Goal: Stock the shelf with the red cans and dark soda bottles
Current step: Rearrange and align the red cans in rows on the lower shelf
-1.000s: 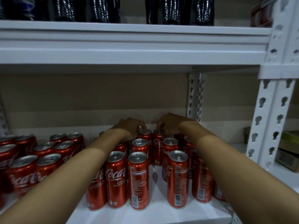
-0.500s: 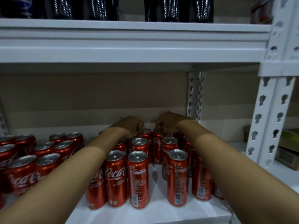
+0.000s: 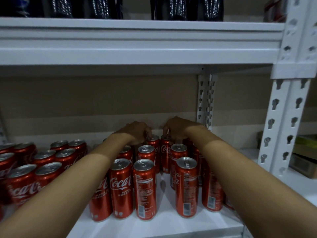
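The left hand (image 3: 137,133) has its fingers curled down over the silver top of a tall, slim red aluminium can (image 3: 153,145) at the far end of the cluster, fingertips on its rim. The right hand (image 3: 176,128) does the same on the neighbouring far red can (image 3: 165,148), its fingers (image 3: 165,130) bent and pinching that can's top edge. The two cans stand upright, just beside each other, near the beige back wall (image 3: 96,100).

Both bare forearms stretch from the near edge over the other slim red cans (image 3: 145,188), which stand upright in loose rows on the white metal shelf board (image 3: 164,225); a gap of bare board runs between the middle rows. To the left, apart from this cluster, is a block of shorter, wider red cans with silver lids (image 3: 46,172), packed close.

Above, on the upper white shelf (image 3: 137,40), stand dark plastic soda bottles (image 3: 187,9); only their lower parts show. A white perforated steel upright (image 3: 283,121) frames the right side, with a second one (image 3: 205,100) at the far right corner. Past the near upright, blurred boxes (image 3: 303,158) sit on the next bay.
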